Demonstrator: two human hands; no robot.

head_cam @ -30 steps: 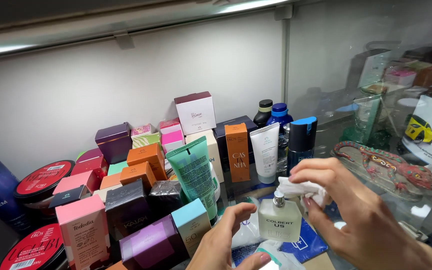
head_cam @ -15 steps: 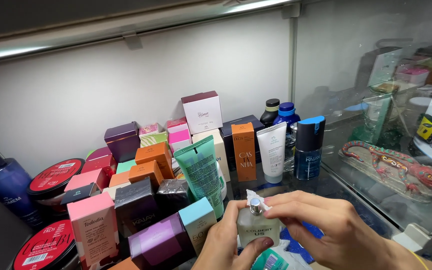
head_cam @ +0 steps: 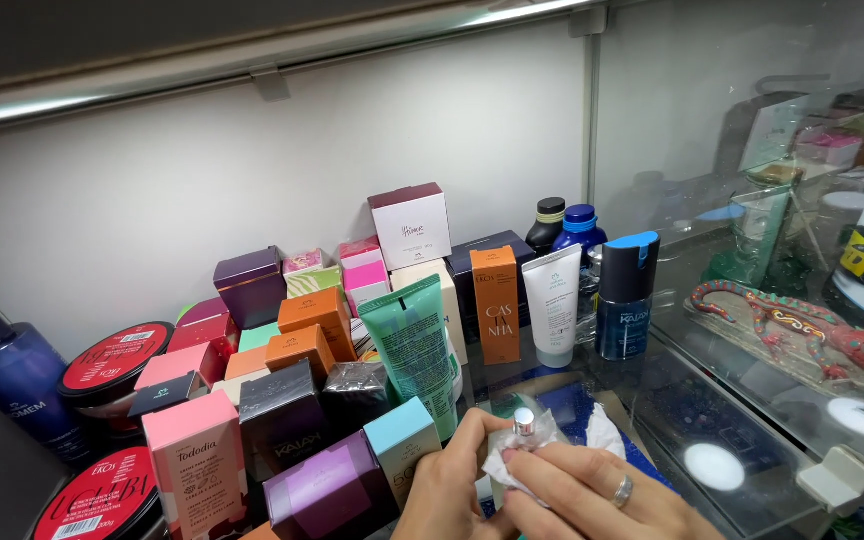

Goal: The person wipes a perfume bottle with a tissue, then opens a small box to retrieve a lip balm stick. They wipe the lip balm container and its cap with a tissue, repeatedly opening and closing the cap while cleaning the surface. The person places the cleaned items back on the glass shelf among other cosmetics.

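Note:
My left hand [head_cam: 449, 480] grips a small clear perfume bottle, of which only the silver spray top [head_cam: 523, 420] shows between my fingers. My right hand [head_cam: 592, 492], with a ring on one finger, presses a crumpled white cloth [head_cam: 552, 448] against the bottle just below the spray top. Both hands are at the bottom middle of the head view, over a glass shelf [head_cam: 732, 400]. Most of the bottle's body is hidden by my hands and the cloth.
Many coloured cosmetic boxes crowd the left and middle, including a pink box [head_cam: 197, 455] and a purple box [head_cam: 327, 495]. A green tube [head_cam: 412, 350], a white tube [head_cam: 554, 305] and a dark blue bottle [head_cam: 624, 295] stand behind. Red round tins [head_cam: 112, 360] sit left; a lizard figure [head_cam: 802, 325] lies right.
The bottle has dropped lower in view and its body is now covered by my hands. My right hand has brought the white cloth down around the neck below the spray top.

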